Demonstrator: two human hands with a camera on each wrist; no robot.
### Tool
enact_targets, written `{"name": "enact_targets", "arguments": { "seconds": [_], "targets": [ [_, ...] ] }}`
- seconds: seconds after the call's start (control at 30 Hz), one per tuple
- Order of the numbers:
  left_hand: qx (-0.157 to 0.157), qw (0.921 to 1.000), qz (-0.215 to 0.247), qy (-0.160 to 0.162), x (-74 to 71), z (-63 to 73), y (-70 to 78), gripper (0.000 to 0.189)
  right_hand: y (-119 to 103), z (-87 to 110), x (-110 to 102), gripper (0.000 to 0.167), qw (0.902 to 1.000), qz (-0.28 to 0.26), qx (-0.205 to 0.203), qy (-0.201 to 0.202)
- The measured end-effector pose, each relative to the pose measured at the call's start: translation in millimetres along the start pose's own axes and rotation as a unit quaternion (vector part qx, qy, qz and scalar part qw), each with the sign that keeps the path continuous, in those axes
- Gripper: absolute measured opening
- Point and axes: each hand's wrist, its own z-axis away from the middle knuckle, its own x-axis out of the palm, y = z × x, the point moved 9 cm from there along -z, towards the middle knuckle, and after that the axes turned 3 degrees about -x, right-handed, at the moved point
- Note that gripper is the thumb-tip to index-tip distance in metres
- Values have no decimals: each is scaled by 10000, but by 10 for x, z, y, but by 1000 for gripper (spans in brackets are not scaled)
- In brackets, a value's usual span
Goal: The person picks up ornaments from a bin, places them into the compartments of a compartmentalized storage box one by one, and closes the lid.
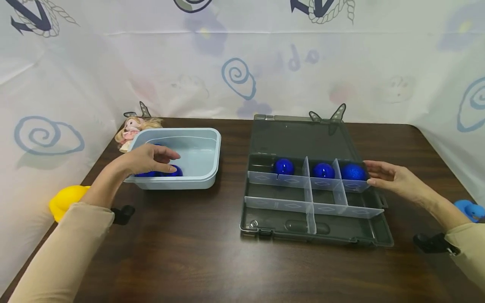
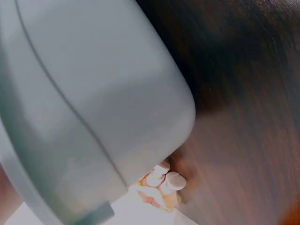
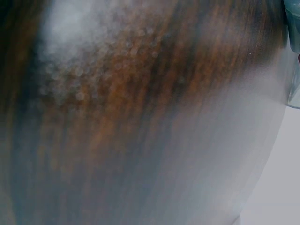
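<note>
My left hand (image 1: 151,160) reaches over the near-left part of a light-blue plastic basin (image 1: 212,143). Its thumb lies against a blue ball (image 1: 176,171) in there, while the fingers spread above it; other blue balls beside it are partly hidden by the hand. On the right lies a smoky-grey compartment case (image 1: 280,233) with its lid folded back. Three blue balls sit in its back row: a left one (image 1: 283,166), a middle one (image 1: 323,171) and a glittery right one (image 1: 353,172). My right hand (image 1: 395,179) touches the case's right edge, fingers extended beside the glittery ball.
Behind the basin's left corner is a doll (image 1: 130,130). A yellow object (image 1: 68,200) stands by the left forearm, a blue one (image 1: 470,209) by the right. Printed white cloth (image 1: 280,80) surrounds the brown table (image 1: 189,244). The left wrist view shows the basin's outer wall (image 2: 117,93).
</note>
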Motion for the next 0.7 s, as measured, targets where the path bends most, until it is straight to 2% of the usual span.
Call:
{"name": "enact_targets", "arguments": {
  "seconds": [0.13,0.23,0.3,0.43,0.53,0.7],
  "targets": [
    [63,9992,-243,-315,76,-28,-2,53,-2,12,8,54,10000,13,-7,-39],
    [190,9980,-434,-410,108,-40,9,50,4,11,5,54,10000,57,28,-38],
    [152,9977,-506,-436,126,-46,-2,50,11,15,0,54,9999,95,74,-11],
    [-23,9978,-590,-286,133,-43,-28,50,21,10,-5,54,9999,82,120,21],
    [-12,9986,-523,-93,94,-39,-3,53,23,6,-5,55,9999,59,123,26],
    [87,9997,33,220,-44,-46,121,56,19,5,-12,55,9999,29,130,57]
  ]
}}
